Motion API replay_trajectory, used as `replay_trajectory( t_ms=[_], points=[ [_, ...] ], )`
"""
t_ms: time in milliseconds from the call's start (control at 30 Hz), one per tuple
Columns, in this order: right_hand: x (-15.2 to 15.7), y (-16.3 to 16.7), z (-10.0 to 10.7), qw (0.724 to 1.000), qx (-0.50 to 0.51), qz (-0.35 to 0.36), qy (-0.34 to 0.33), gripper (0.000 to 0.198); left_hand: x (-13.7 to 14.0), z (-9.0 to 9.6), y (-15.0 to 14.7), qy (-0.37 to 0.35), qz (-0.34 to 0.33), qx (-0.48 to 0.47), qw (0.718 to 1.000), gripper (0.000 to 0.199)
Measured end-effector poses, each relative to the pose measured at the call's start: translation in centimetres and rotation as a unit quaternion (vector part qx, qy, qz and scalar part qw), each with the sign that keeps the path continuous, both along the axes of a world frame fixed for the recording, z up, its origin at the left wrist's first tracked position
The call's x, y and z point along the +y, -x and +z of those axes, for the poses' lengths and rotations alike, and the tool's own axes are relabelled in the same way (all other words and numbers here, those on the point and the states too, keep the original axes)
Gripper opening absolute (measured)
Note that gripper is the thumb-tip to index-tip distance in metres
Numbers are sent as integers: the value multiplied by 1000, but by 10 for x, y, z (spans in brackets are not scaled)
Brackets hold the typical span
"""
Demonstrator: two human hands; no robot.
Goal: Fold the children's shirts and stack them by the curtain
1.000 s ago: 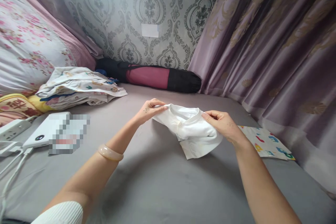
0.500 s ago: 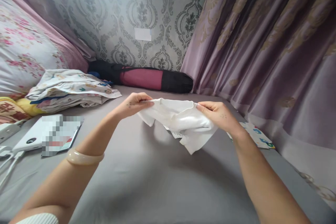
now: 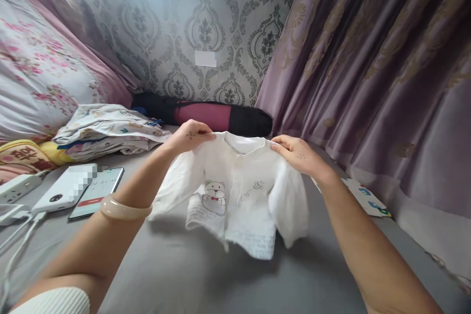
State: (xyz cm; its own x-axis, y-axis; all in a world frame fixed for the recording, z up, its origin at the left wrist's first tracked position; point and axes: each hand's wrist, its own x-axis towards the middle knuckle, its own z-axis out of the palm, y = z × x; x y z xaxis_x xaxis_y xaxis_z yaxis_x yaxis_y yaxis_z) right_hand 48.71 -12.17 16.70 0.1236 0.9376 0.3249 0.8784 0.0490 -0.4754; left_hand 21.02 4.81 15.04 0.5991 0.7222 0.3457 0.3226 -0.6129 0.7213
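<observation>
A small white long-sleeved baby jacket (image 3: pixel 250 196) hangs spread between my hands, its front facing me. A bear with a red bow tie is printed on one side of the front and a bee on the other. My left hand (image 3: pixel 191 136) pinches one shoulder, and my right hand (image 3: pixel 296 153) pinches the other, beside the round neckline. The lower hem and sleeves hang loose over the grey bed sheet (image 3: pixel 162 274); whether they touch it I cannot tell.
Folded clothes (image 3: pixel 110 132) lie at the left by a floral pillow (image 3: pixel 44 68). Nearer are a phone (image 3: pixel 101 191), a white power bank (image 3: pixel 64 189) and a power strip (image 3: pixel 20 186) with cables. A black and maroon bag (image 3: pixel 206 115) lies along the wall; a curtain (image 3: pixel 360 68) hangs right.
The jacket was bunched and lifted; now it hangs down, opened out, with its printed front and both sleeves showing. Both hands keep their hold at the shoulders. The view has tilted up slightly.
</observation>
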Motion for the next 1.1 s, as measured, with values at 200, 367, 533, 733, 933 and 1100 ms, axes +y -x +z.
replay_trajectory(
  t_ms=[200,367,533,733,933,1100],
  points=[
    [1,-3,-17,997,-55,-60,-6,23,10,-23,-6,5,-9,-24,1000,39],
    [-5,-9,-14,996,92,8,-18,31,-7,-7,-4,48,-23,-46,998,36],
    [-19,-18,16,947,307,40,-84,41,-36,38,9,108,-60,-166,978,37],
    [-3,-11,16,971,226,68,-49,36,-26,46,-14,-76,-12,-50,996,39],
    [-3,-17,23,954,258,118,-100,33,-14,36,-24,-75,-25,-155,985,33],
    [-1,-26,27,952,245,87,-161,35,-4,41,-26,-145,20,-178,973,25]
  ],
)
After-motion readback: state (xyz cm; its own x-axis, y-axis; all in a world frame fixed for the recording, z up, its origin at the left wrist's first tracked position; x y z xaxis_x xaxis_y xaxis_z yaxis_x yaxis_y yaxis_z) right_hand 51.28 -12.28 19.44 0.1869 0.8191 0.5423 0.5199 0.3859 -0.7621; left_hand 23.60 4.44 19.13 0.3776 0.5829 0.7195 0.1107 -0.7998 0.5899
